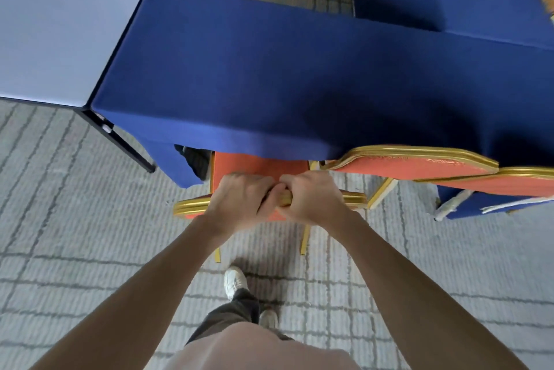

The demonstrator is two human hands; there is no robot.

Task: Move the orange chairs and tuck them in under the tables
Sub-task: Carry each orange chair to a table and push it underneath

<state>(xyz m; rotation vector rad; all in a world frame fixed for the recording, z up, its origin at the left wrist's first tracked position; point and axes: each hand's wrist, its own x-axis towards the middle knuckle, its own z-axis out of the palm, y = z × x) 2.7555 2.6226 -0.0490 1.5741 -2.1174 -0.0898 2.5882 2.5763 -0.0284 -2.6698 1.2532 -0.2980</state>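
Hands: two; left hand and right hand had fingers wrapped round the held chair.
Held chair: one, seat partly under the blue table.
Other orange chairs: two, backs at that table's near edge.

No text, label, brand or number can be read. A faint pale marking on the back of the orange chair at the right is too blurred to make out, and the small white patch on the black desk leg shows nothing legible.
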